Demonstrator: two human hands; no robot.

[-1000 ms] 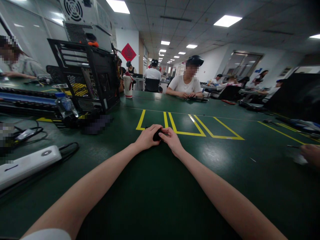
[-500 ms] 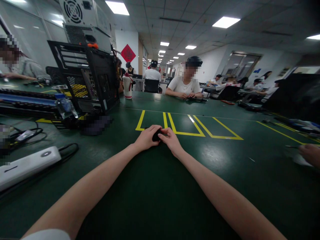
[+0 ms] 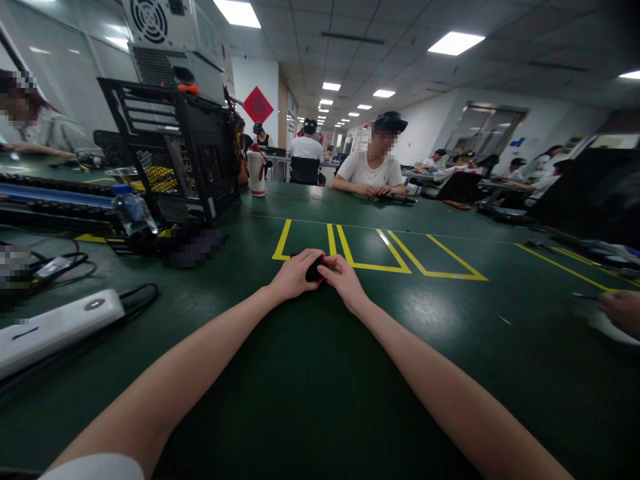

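A small dark object [image 3: 314,269] sits between my two hands, just above or on the green table [image 3: 300,400]. My left hand [image 3: 295,275] is wrapped around its left side and top. From the right, the bent fingers and thumb of my right hand [image 3: 342,279] pinch its edge. Fingers cover most of the object, so its kind cannot be made out. Yellow tape outlines [image 3: 383,269] lie on the table just beyond and to the right of my hands.
At left stand a black computer case [image 3: 173,153], a water bottle [image 3: 131,210] and a white power strip [image 3: 60,327] with cables. A cup [image 3: 257,172] is farther back. A co-worker [image 3: 373,163] sits opposite. Another person's hand [image 3: 621,310] shows at the right edge.
My hands stay around the dark object with hardly any movement. The whole view has shifted very slightly.
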